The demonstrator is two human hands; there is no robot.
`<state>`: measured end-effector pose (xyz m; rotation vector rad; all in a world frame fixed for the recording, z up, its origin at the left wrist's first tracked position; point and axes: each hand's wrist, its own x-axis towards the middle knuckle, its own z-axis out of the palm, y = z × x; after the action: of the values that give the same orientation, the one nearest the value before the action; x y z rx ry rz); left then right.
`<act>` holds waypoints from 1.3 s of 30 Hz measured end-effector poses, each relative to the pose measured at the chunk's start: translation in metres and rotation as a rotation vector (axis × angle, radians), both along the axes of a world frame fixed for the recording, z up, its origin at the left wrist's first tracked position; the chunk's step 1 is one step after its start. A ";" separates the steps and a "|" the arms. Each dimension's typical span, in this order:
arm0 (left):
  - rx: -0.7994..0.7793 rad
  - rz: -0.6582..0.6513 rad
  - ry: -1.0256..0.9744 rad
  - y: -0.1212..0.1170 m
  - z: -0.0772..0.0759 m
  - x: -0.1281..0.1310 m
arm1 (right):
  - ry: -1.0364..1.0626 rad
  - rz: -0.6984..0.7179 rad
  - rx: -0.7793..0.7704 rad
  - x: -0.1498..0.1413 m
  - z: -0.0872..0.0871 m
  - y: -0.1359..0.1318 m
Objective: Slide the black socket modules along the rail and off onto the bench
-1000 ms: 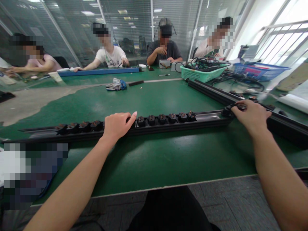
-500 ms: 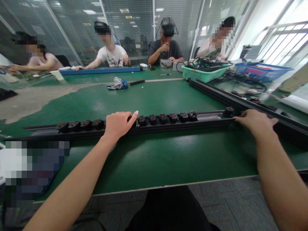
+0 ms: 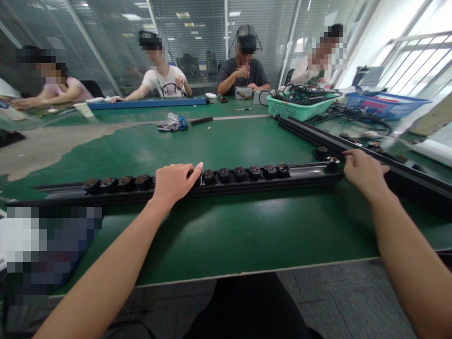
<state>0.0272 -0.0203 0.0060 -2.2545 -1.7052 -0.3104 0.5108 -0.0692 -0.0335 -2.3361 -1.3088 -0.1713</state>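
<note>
A long black rail [image 3: 303,176] lies across the green table [image 3: 226,235] in front of me. Several black socket modules [image 3: 247,173] sit in its channel, with more at the left [image 3: 116,182]. My left hand [image 3: 174,181] rests on the rail's middle, fingers curled over it. My right hand [image 3: 365,172] is at the rail's right end, its fingertips pinched at the last module [image 3: 334,162]. One loose module [image 3: 322,151] lies just behind it.
A second black rail [image 3: 318,136] runs diagonally at the right. Behind it stand a green basket of cables [image 3: 296,109] and a blue basket [image 3: 381,103]. A crumpled cloth [image 3: 172,124] lies mid-table. Several people work at the far side. The table's front edge [image 3: 247,273] is close to me.
My right hand left a module at the rail's end, dropped flat beside it, then rose back to that module. The left hand has not moved.
</note>
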 end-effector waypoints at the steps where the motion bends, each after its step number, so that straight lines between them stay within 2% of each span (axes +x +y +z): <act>1: 0.000 0.002 0.000 0.000 0.000 0.000 | -0.045 0.025 0.053 -0.005 0.001 -0.001; 4: 0.003 0.002 0.000 0.000 0.000 0.000 | -0.148 0.168 0.216 -0.029 0.005 -0.002; 7: 0.001 0.002 0.006 0.000 0.000 0.000 | -0.174 0.470 0.291 -0.060 0.007 -0.004; 10: 0.001 0.002 0.011 0.001 0.000 0.000 | -0.156 0.769 0.282 -0.090 0.004 -0.008; 14: 0.005 0.007 0.013 0.001 -0.001 0.000 | -0.111 0.951 0.257 -0.111 -0.002 -0.012; 23: -0.004 0.004 0.004 0.001 -0.001 -0.001 | -0.001 0.962 0.227 -0.109 -0.004 -0.010; 39: 0.006 -0.011 0.002 0.001 -0.002 -0.002 | 0.127 0.879 0.326 -0.123 0.001 -0.010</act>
<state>0.0254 -0.0188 0.0042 -2.2604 -1.6894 -0.3152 0.3877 -0.0796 -0.0324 -1.3255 -1.9265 0.0457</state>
